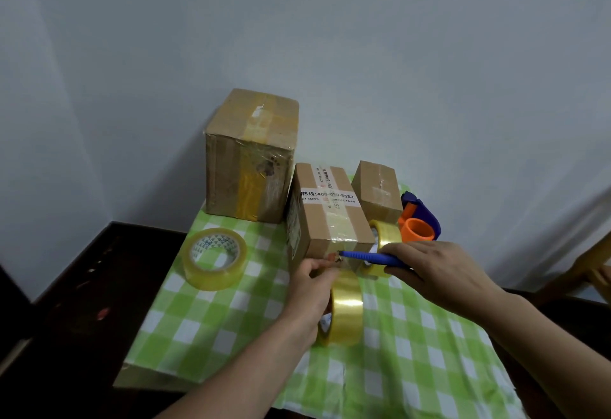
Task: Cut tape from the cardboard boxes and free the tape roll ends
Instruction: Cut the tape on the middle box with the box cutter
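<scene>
Two forearms reach in from the near edge of the tabletop, which is covered by a green-and-white checked cloth (198, 319). Of the two hands, the left hand (310, 289) is curled round the top of the standing tape roll (345, 311), which stands on its edge at the middle of the cloth, its fingertips up against the near face of the middle box (327, 220). The right hand (439, 269) grips a blue cutter (367, 257), whose tip touches the taped near top edge of that box.

Three tape rolls are in view. The flat tape roll (215, 258) lies near the left edge of the cloth, and the third tape roll (385, 236) sits partly hidden behind the right hand, just beside the middle box.

Three cardboard boxes stand along the far edge, all taped: the large box (251, 157) at the far left corner, the middle box with a printed label strip, and the small box (377, 192) to its right. One blue-and-orange tape dispenser (420, 220) lies just right of the small box.
</scene>
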